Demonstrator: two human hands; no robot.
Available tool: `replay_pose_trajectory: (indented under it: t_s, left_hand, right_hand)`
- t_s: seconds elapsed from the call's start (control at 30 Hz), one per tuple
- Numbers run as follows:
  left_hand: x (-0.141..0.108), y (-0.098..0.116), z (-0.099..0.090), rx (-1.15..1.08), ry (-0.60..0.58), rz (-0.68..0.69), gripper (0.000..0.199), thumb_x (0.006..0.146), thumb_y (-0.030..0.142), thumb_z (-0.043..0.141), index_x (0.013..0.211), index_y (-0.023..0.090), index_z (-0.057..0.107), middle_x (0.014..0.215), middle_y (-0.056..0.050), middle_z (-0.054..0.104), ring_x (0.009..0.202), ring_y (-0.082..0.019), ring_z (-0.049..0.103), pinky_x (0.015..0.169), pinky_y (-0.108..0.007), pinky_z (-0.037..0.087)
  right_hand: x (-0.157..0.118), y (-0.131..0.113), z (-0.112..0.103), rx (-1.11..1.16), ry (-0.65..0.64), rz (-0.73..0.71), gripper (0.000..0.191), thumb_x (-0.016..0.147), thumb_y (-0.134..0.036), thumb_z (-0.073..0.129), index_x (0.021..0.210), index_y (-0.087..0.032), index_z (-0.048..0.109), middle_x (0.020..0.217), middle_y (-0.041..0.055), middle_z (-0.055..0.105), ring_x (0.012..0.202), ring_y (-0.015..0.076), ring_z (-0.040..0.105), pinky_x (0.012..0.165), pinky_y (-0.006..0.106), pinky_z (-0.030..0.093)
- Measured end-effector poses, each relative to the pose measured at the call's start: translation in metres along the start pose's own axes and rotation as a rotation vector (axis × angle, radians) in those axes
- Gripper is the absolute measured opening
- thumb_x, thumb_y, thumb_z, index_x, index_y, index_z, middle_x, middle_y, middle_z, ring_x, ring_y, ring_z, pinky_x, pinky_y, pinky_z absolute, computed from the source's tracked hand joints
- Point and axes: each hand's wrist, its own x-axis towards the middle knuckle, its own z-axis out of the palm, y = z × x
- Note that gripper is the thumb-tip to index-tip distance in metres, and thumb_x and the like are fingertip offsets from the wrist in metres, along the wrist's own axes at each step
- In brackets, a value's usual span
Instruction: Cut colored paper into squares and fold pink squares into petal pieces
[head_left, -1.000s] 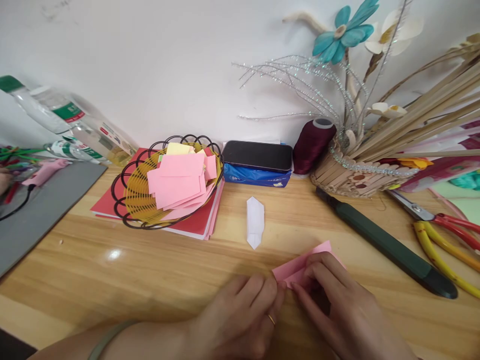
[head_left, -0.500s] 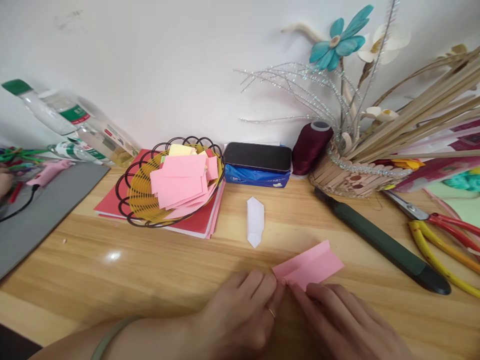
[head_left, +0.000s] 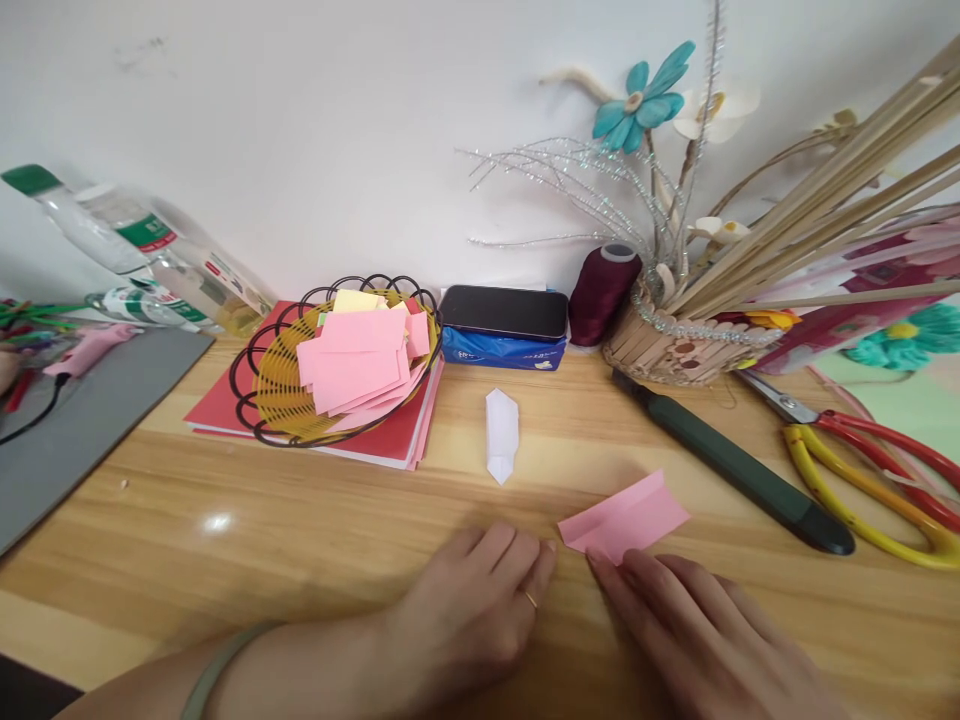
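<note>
A pink paper slip [head_left: 626,517] with a lengthwise crease lies at a slant on the wooden table, one long edge folded up. My right hand [head_left: 697,620] pinches its lower edge between thumb and fingers. Just left of the slip, my left hand [head_left: 487,595] rests on the tabletop, fingers curled together with nothing visible in them; a small gap parts it from the paper. Beyond both hands lies a folded white paper piece [head_left: 502,437] with pointed ends.
A woven basket [head_left: 281,375] of pink and yellow slips stands on red paper sheets [head_left: 225,408]. At the back, a phone [head_left: 504,311] tops a blue pack [head_left: 502,348] beside a maroon thread spool [head_left: 604,295]. A dark green cutter [head_left: 742,465] and scissors [head_left: 870,490] lie right.
My left hand has come off the pink paper slip and moved slightly left. My right hand keeps hold of the slip. The whole view has shifted a little.
</note>
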Motion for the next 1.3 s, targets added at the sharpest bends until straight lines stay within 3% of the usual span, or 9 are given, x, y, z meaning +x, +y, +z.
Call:
replay_pose_trajectory:
  t_s: [0.17, 0.57, 0.77, 0.9, 1.03, 1.13, 1.17, 1.2, 1.3]
  left_hand:
    - [0.004, 0.005, -0.002, 0.027, -0.022, 0.036, 0.037, 0.088, 0.012, 0.036, 0.124, 0.009, 0.044, 0.078, -0.004, 0.054, 0.068, -0.017, 0.049, 0.055, -0.03, 0.041]
    - [0.01, 0.006, -0.004, 0.079, -0.037, 0.004, 0.024, 0.088, 0.016, 0.043, 0.11, 0.013, 0.053, 0.08, -0.003, 0.053, 0.072, -0.018, 0.05, 0.056, -0.029, 0.042]
    - [0.01, 0.006, -0.003, 0.111, -0.054, -0.001, 0.025, 0.09, 0.017, 0.041, 0.112, 0.015, 0.052, 0.079, -0.003, 0.052, 0.072, -0.018, 0.05, 0.056, -0.029, 0.042]
    - [0.011, -0.002, -0.003, 0.096, -0.104, -0.017, 0.027, 0.09, 0.019, 0.046, 0.116, 0.022, 0.049, 0.076, -0.002, 0.051, 0.074, -0.018, 0.049, 0.059, -0.028, 0.043]
    - [0.019, -0.01, -0.008, 0.073, -0.188, -0.067, 0.032, 0.087, 0.017, 0.049, 0.119, 0.02, 0.048, 0.083, -0.003, 0.051, 0.08, -0.019, 0.048, 0.066, -0.029, 0.046]
    - [0.028, -0.012, -0.011, 0.045, -0.186, -0.101, 0.03, 0.084, 0.018, 0.051, 0.114, 0.018, 0.052, 0.087, -0.005, 0.051, 0.084, -0.02, 0.047, 0.066, -0.03, 0.047]
    - [0.031, -0.012, -0.011, 0.036, -0.17, -0.116, 0.027, 0.084, 0.019, 0.051, 0.111, 0.018, 0.054, 0.087, -0.005, 0.052, 0.084, -0.021, 0.047, 0.065, -0.031, 0.047]
    - [0.034, -0.013, -0.01, 0.029, -0.147, -0.131, 0.024, 0.085, 0.021, 0.051, 0.108, 0.018, 0.056, 0.088, -0.005, 0.052, 0.084, -0.021, 0.047, 0.065, -0.031, 0.047]
    - [0.039, -0.014, -0.007, 0.02, -0.063, -0.146, 0.019, 0.088, 0.029, 0.048, 0.098, 0.018, 0.059, 0.087, -0.005, 0.053, 0.083, -0.021, 0.048, 0.062, -0.032, 0.047]
  right_hand:
    - [0.003, -0.009, 0.001, 0.051, -0.092, 0.072, 0.051, 0.072, -0.003, 0.038, 0.121, -0.011, 0.049, 0.104, 0.0109, 0.061, 0.09, 0.0227, 0.055, 0.073, 0.035, 0.051]
    - [-0.003, -0.009, 0.001, 0.136, -0.122, 0.166, 0.054, 0.069, -0.002, 0.041, 0.12, -0.014, 0.051, 0.102, 0.0102, 0.059, 0.086, 0.0219, 0.054, 0.071, 0.038, 0.052]
    - [-0.01, 0.0, -0.001, 0.157, -0.067, 0.135, 0.042, 0.083, -0.011, 0.037, 0.123, -0.014, 0.049, 0.103, 0.0103, 0.061, 0.092, 0.0196, 0.056, 0.075, 0.035, 0.052]
    - [-0.018, 0.006, -0.002, 0.059, -0.044, 0.07, 0.046, 0.08, -0.009, 0.037, 0.124, -0.013, 0.049, 0.115, 0.0104, 0.06, 0.104, 0.0223, 0.054, 0.079, 0.038, 0.052]
    - [-0.01, -0.009, 0.004, 0.074, 0.007, -0.032, 0.054, 0.076, -0.007, 0.035, 0.128, -0.012, 0.046, 0.128, 0.0089, 0.053, 0.116, 0.0212, 0.047, 0.084, 0.035, 0.05]
    - [0.009, -0.023, -0.002, 0.157, 0.128, -0.081, 0.048, 0.077, -0.005, 0.032, 0.12, -0.012, 0.053, 0.118, 0.0066, 0.061, 0.11, 0.0164, 0.053, 0.083, 0.028, 0.05]
    - [0.016, -0.024, -0.006, 0.208, 0.033, -0.131, 0.047, 0.079, -0.005, 0.034, 0.122, -0.012, 0.052, 0.12, 0.0065, 0.059, 0.111, 0.0149, 0.052, 0.086, 0.025, 0.048]
    - [0.022, -0.024, -0.011, 0.277, 0.029, -0.142, 0.043, 0.082, -0.007, 0.034, 0.12, -0.013, 0.053, 0.116, 0.0058, 0.062, 0.107, 0.0128, 0.055, 0.086, 0.022, 0.047]
    - [0.032, -0.012, -0.02, 0.458, 0.076, 0.076, 0.03, 0.088, -0.013, 0.033, 0.106, -0.016, 0.057, 0.096, 0.0053, 0.067, 0.087, 0.011, 0.062, 0.075, 0.021, 0.05]
